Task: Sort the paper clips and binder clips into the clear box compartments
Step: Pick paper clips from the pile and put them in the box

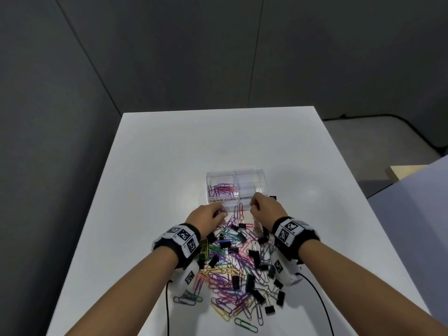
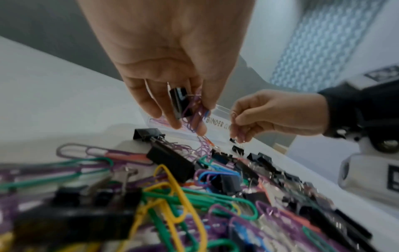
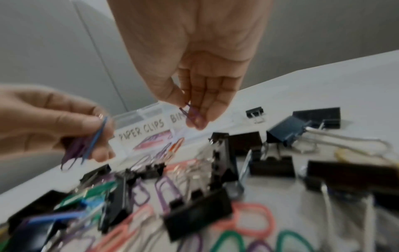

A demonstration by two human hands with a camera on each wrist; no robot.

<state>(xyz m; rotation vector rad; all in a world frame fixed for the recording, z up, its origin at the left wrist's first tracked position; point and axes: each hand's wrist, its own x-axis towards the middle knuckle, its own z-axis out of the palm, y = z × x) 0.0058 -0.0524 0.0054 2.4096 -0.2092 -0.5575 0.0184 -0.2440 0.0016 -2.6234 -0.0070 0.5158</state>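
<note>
A white table (image 1: 169,154) stretches away beyond the hands, its surface catching a soft bright glare of overhead light just past them. Behind its far edge stand dark grey wall panels (image 1: 169,57) with thin vertical seams, and a further panel closes in on the left-hand side. To the right of the hands, past the table's edge, lies grey floor (image 1: 363,141) with a black cable (image 1: 397,117) curving across it, and a pale wooden-edged surface (image 1: 400,172) shows further right.
</note>
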